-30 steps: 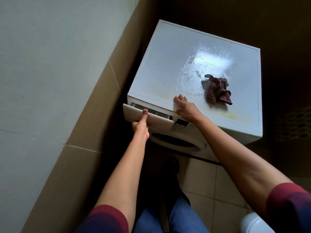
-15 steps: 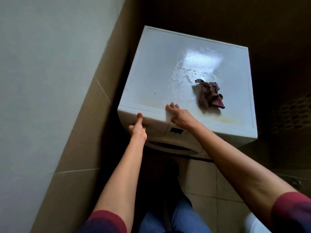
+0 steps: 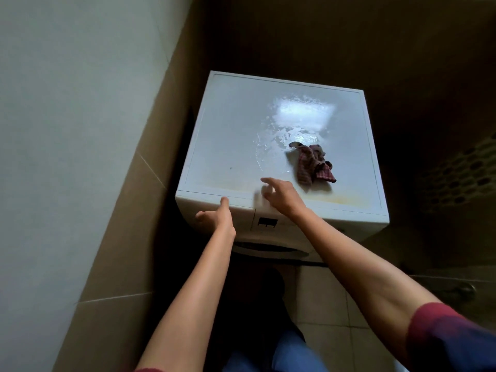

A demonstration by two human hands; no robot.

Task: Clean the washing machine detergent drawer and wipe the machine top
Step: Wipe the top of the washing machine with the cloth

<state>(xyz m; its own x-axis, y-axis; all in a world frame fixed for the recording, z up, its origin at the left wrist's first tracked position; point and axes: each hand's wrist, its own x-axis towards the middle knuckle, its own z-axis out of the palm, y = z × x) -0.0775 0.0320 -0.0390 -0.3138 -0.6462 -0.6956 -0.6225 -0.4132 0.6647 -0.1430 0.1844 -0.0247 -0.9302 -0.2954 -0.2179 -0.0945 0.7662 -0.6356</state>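
Note:
A white washing machine (image 3: 228, 135) stands in a corner, its top wet and shiny near the middle. The detergent drawer (image 3: 241, 208) at the front left is pushed in flush. A crumpled dark red checked cloth (image 3: 311, 165) lies on the top, right of centre. My left hand (image 3: 217, 216) rests against the drawer front with its thumb at the top edge and fingers loose. My right hand (image 3: 279, 194) hovers blurred over the front edge of the top, fingers spread, holding nothing, a short way left of the cloth.
A tiled wall (image 3: 80, 130) runs close along the machine's left side. The floor (image 3: 322, 304) below is tiled. My legs in blue jeans (image 3: 290, 353) show at the bottom. Yellowish stains (image 3: 346, 198) mark the top's front edge.
The drawer went from pulled out to pushed in. My right hand has lifted off the top's front edge and moves toward the cloth. My left hand's fingers have loosened.

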